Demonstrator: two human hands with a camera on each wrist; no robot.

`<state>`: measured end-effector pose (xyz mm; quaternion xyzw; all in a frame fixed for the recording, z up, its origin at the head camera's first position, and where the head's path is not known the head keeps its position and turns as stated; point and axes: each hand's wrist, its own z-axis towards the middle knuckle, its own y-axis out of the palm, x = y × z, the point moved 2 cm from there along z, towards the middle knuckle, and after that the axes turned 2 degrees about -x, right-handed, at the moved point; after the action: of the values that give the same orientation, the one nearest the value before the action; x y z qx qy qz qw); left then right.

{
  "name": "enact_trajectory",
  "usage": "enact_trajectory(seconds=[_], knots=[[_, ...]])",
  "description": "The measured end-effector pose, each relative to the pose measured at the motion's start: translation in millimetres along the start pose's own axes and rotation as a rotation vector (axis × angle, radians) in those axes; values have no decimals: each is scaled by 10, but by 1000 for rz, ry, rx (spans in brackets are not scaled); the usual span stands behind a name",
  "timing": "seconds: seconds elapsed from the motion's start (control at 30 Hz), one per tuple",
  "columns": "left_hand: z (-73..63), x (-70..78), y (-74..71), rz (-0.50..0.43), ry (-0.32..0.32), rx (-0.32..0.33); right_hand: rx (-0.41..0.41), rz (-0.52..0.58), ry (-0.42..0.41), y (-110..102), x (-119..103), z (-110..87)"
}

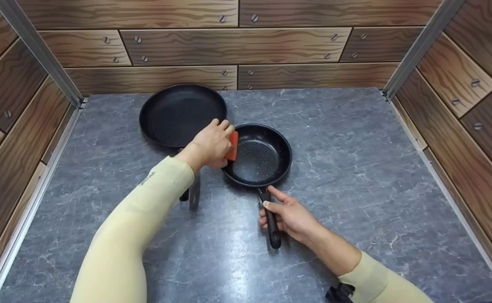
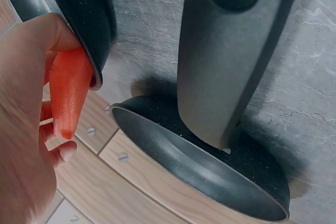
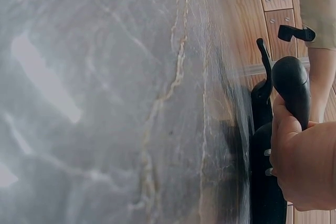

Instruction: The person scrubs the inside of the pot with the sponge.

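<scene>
A small black speckled frying pan [image 1: 258, 162] is in the middle of the table. My left hand [image 1: 210, 145] grips an orange sponge [image 1: 232, 147] and holds it at the pan's left rim. In the left wrist view the sponge [image 2: 69, 93] tapers downward, with the fingers curled round it against the pan's edge. My right hand [image 1: 294, 219] holds the small pan's black handle [image 1: 273, 231], thumb on top and fingers beneath. A larger black frying pan [image 1: 178, 115] lies at the back left, its handle [image 2: 226, 61] partly hidden under my left forearm in the head view.
The grey marbled tabletop [image 1: 355, 168] spreads around both pans. Wood-patterned walls [image 1: 229, 46] close off the back and both sides, with metal posts [image 1: 414, 50] at the corners. A black strap [image 1: 341, 292] sits at the right wrist.
</scene>
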<state>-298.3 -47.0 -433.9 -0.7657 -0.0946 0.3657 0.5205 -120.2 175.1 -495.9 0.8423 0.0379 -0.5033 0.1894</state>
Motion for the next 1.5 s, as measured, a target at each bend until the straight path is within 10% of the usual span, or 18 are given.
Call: enact_trajectory(seconds=[1.5], knots=[[-252, 205, 72, -184, 79, 70, 12, 6, 13, 6, 4, 19]])
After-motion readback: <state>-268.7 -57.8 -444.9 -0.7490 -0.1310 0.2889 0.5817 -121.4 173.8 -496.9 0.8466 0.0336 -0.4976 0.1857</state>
